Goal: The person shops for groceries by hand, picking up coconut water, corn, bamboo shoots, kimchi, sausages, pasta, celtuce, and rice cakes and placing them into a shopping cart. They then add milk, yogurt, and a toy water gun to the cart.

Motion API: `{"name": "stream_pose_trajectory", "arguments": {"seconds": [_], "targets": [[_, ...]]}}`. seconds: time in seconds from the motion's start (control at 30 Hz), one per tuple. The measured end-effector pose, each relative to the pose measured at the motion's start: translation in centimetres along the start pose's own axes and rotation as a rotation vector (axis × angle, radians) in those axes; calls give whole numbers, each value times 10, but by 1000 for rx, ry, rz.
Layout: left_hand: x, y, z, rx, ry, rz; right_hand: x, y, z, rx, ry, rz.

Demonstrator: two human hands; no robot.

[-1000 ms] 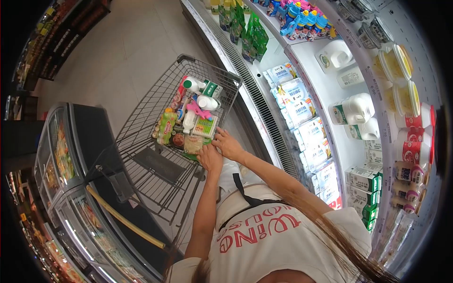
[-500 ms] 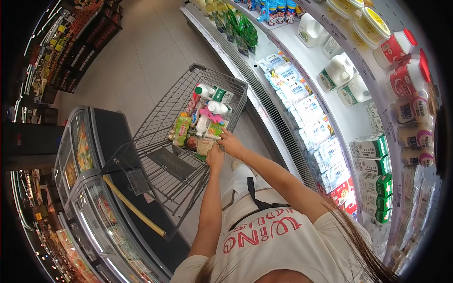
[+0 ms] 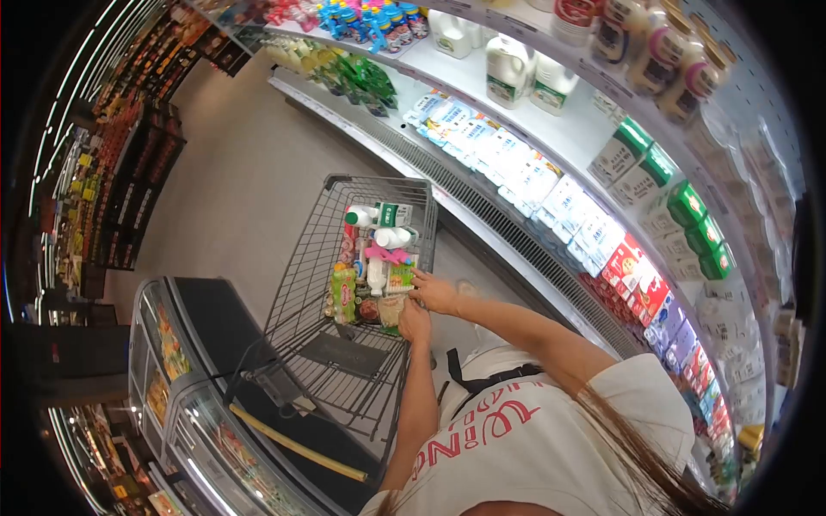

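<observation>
A grey wire shopping cart (image 3: 284, 297) stands in front of me, turned sideways to my body. My left hand (image 3: 415, 322) is closed at its near side rim, beside a clear pack of pale food (image 3: 390, 310). Just beyond it, my right hand (image 3: 437, 294) curls its fingers over the same rim, next to a green-and-white package (image 3: 401, 277). Inside the cart lie a white bottle with a green cap (image 3: 361, 216), a white bottle (image 3: 376, 277), a pink item (image 3: 389, 254) and a green snack bag (image 3: 343, 295). The fingertips are partly hidden.
A refrigerated shelf (image 3: 465, 185) runs along the right, holding milk jugs (image 3: 508, 73), white packs (image 3: 516, 163) and green cartons (image 3: 688, 205). A glass-topped freezer (image 3: 206, 421) stands close to the cart's left. Grey floor (image 3: 228, 163) stretches ahead toward dark display racks (image 3: 129, 185).
The view has turned and shifted, so the cart appears lower and the shelf has swung across. Both hands remain at the cart's side rim, and the goods inside keep their arrangement.
</observation>
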State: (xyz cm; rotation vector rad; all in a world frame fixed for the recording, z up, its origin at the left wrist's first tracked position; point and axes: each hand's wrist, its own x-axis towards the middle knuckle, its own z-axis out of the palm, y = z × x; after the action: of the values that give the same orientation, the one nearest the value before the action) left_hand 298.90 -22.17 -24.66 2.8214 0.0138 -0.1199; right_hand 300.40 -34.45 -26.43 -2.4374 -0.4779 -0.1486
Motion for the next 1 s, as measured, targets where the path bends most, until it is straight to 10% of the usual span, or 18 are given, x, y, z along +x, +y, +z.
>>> {"name": "stream_pose_trajectory", "arguments": {"seconds": [1.0], "targets": [[-231, 9, 84, -19, 102, 85, -233, -24, 44, -51, -13, -12]]}}
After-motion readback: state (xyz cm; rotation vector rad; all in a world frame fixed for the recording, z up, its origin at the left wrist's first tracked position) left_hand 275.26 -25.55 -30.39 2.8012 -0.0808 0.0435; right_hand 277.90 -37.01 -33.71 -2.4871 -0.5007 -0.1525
